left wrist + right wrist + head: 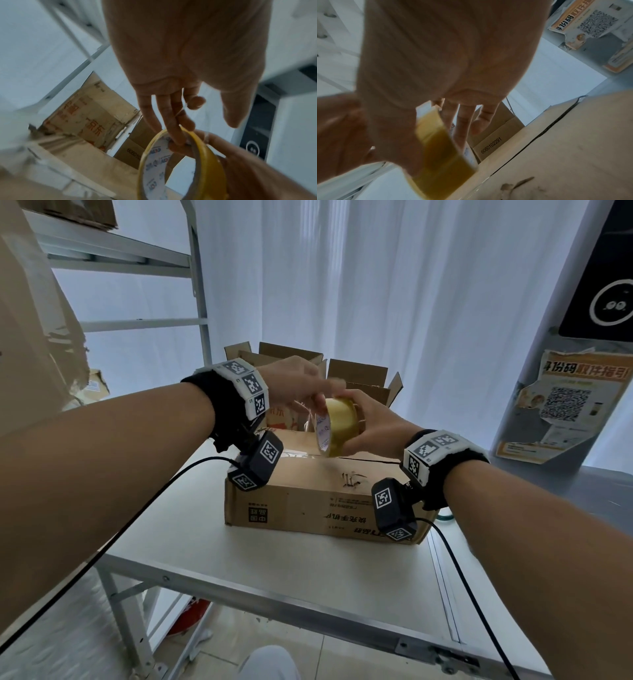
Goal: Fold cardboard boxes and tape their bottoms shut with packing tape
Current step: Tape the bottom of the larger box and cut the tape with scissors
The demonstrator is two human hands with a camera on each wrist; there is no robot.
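Note:
A brown cardboard box [308, 498] [573, 148] stands on the white table [239, 559], its upward flaps folded flat with a dark seam [553, 124] between them. Above it my right hand [373, 419] [462, 121] grips a roll of yellowish packing tape [342, 422] [205, 162] [440, 148], fingers on the far side and thumb on the near side. My left hand [301, 385] [171, 121] reaches in from the left. Its mostly straight fingertips [178, 139] touch the roll's top rim and white core, the thumb held apart. Motion blur hides whether a tape end is lifted.
Open cardboard boxes [291, 357] [363, 378] stand behind, one with red print [89, 121]. Metal shelving [202, 320] rises at the back left, beside large cardboard [30, 337]. A pillar with a poster [565, 405] stands on the right. Black wrist cables [137, 515] trail over the table edge.

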